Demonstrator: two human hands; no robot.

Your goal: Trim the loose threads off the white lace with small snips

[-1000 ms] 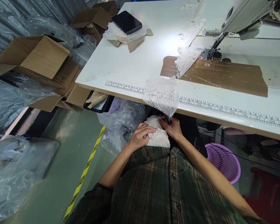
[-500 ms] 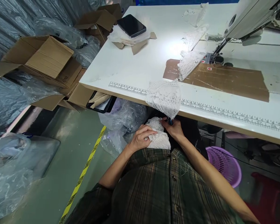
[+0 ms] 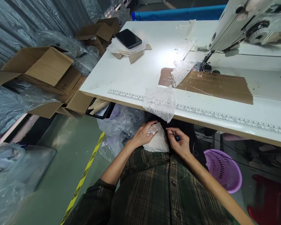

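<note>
On my lap lies a piece of white lace (image 3: pixel 158 142), and my left hand (image 3: pixel 140 135) grips its left edge between thumb and fingers. My right hand (image 3: pixel 180 143), just right of that lace and apart from it, is closed round a small blue and dark tool (image 3: pixel 176 136); its tip is too small to make out. Above both hands, another lace piece (image 3: pixel 160 101) hangs over the front edge of the white table (image 3: pixel 126 75). More lace (image 3: pixel 181 72) runs from there in a chain back past the sewing machine's needle area (image 3: pixel 203 65).
Brown card (image 3: pixel 215 86) lies before the sewing machine (image 3: pixel 234 28). A phone (image 3: pixel 128 38) rests on white material at the table's far left. Cardboard boxes (image 3: pixel 49 65) and plastic bags stand left; a purple basket (image 3: pixel 235 175) and a red stool (image 3: pixel 267 200) are below right.
My right hand has drawn back to the right, away from the lap lace, with the tool in it. My left hand has shifted its grip up the lace. The view has tilted upward.
</note>
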